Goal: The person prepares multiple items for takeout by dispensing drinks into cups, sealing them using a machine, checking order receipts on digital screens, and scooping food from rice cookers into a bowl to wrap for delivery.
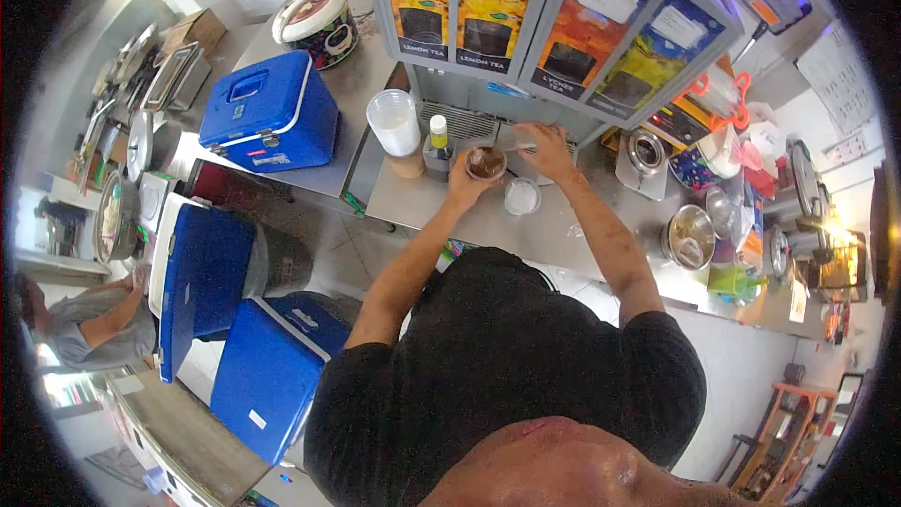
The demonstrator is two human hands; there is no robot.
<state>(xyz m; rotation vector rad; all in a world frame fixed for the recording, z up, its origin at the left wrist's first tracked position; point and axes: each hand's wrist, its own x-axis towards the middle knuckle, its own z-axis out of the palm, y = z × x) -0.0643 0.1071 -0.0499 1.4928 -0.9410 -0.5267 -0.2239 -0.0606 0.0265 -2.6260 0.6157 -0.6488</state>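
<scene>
Seen from above, closest is the wearer's black shirt (507, 357), with both bare forearms reaching forward over a metal table (410, 199). Near its front edge, between the forearms, stands a clear cup with whitish contents (523, 197), within easy reach of either hand. Just beyond and to its left, the left hand (465, 185) curls its fingers around the near left side of a cup of brown contents (486, 163), apparently to keep it steady, its mouth facing up. The right hand (550, 156) is to the right of that cup, fingers bent and apart from it; something transparent lies beside them, but whether they pinch it I cannot tell. Farther on, a dark bottle (437, 152) and stacked clear cups (394, 122) stand close by, probably for convenience, before a tall drink dispenser (542, 14).
</scene>
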